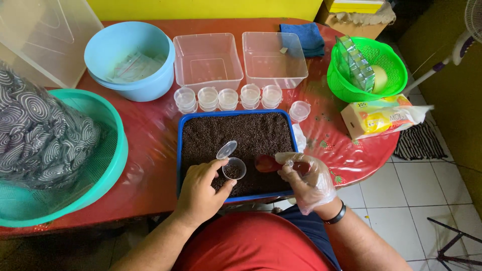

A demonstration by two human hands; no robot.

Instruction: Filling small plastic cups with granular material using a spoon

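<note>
**Red spoon and small lidded cup over a tray of dark granules**

Red plastic spoon (268,163), held in the right hand (307,181), which wears a thin clear glove and is closed around the handle. Long axis runs roughly left to right; bowl points left toward the cup, handle hidden in the fingers.

Small clear cup (234,169), pinched between thumb and fingers of the bare left hand (202,189). Upright, mouth upward, some dark granules inside; hinged lid (227,149) tilted open on the far-left side. Cup and spoon bowl lie just beside each other, above the near half of the tray.

Blue rectangular tray (179,150), filled with dark brown granules, long axis across the table, near edge at the table's rim.

Red glossy round table (150,150), bearing all items.

Left, near: teal mesh basket (113,165) with a clear bag of black-and-white patterned pieces (40,135).

Beyond the tray: a row of five closed small cups (228,98), and a sixth cup (299,110) apart at the right. Behind them, two empty clear square tubs (241,60) side by side.

Far left: light blue bowl (128,55) holding clear packets. Far right: green colander basket (371,70); a yellow and white tissue pack (379,118) nearer the table edge. Far centre: folded blue cloth (307,37).
</note>
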